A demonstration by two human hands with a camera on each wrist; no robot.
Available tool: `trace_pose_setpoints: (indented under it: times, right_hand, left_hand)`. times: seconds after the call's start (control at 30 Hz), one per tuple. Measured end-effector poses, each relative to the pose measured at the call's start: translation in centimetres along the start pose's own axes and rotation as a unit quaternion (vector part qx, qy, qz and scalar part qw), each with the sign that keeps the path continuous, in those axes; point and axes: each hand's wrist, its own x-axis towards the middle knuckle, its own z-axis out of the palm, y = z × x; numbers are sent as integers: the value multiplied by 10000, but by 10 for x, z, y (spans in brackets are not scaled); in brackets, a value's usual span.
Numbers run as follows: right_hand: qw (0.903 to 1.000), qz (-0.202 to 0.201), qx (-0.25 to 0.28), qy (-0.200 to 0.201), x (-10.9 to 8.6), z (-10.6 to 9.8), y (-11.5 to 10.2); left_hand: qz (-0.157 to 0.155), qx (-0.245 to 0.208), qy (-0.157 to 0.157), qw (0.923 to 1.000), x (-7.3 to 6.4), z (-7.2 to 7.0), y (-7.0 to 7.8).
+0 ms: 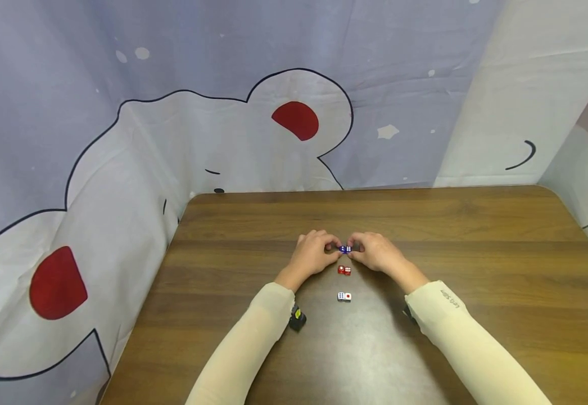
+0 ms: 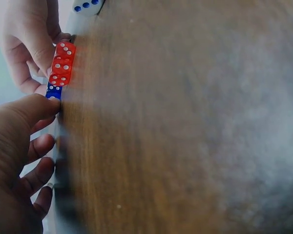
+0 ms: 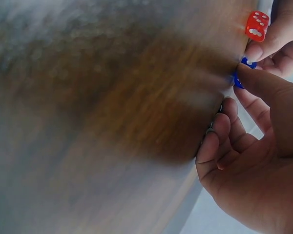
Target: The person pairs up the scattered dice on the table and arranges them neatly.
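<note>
Two blue dice (image 1: 345, 249) sit side by side between the fingertips of both hands. My left hand (image 1: 316, 251) pinches the left one between thumb and fingers, and my right hand (image 1: 375, 251) does the same at the right one. In the left wrist view a blue die (image 2: 53, 91) shows beside the left thumb, partly covered. From the right wrist, thumbs hide much of the blue dice (image 3: 238, 81). A pair of red dice (image 1: 344, 270) lies just nearer to me than the blue pair. Closer still is a pair of white dice (image 1: 344, 297), their sides together.
Everything lies on a brown wooden table (image 1: 501, 247) with rounded far corners. A printed curtain (image 1: 198, 140) hangs behind and along the left side. Black wrist devices, such as the one at the left cuff (image 1: 297, 319), sit by the sleeves.
</note>
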Motion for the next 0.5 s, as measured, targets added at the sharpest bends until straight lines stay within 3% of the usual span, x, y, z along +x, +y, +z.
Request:
trace_pose_setpoints:
  times: [0.27, 0.5]
  right_hand:
    - [10000, 54, -5, -42, 2, 0, 1]
    - [9999, 3, 116, -116, 2, -2, 3]
  left_hand:
    - [-59, -227, -69, 9997, 2, -1, -4]
    - [30, -367, -120, 9992, -2, -4, -17]
